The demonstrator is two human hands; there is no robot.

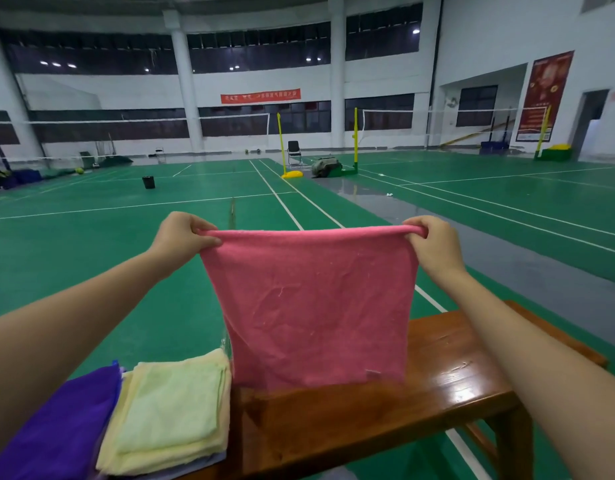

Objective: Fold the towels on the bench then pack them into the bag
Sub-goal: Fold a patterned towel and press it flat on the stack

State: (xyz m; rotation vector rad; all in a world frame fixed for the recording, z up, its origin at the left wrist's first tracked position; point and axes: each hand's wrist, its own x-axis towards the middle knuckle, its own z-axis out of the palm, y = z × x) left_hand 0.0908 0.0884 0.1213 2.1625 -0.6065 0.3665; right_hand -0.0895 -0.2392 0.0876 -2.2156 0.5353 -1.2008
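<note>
A pink towel (313,306) hangs spread out in the middle of the view, held up by both hands. The left hand (185,237), at the towel's 10 o'clock corner, pinches the top edge between thumb and curled fingers. The right hand (434,244), at the 2 o'clock corner, grips the other end the same way, so the top edge runs nearly level between them. The cloth hangs flat with light creases. Its bottom edge reaches down to the brown wooden surface (437,382); I cannot tell whether it touches.

At 7 o'clock on the surface lies a folded pale green towel (171,407), on top of a larger folded yellow towel (209,448). Just beside them, toward 8 o'clock, lies a purple towel (57,434).

Beyond the surface stretches a green court floor (91,244) with white lines. Far off at 12 o'clock stands a black chair (294,152) by a yellow net post (280,143), and a black bin (148,182) sits at 11 o'clock.
</note>
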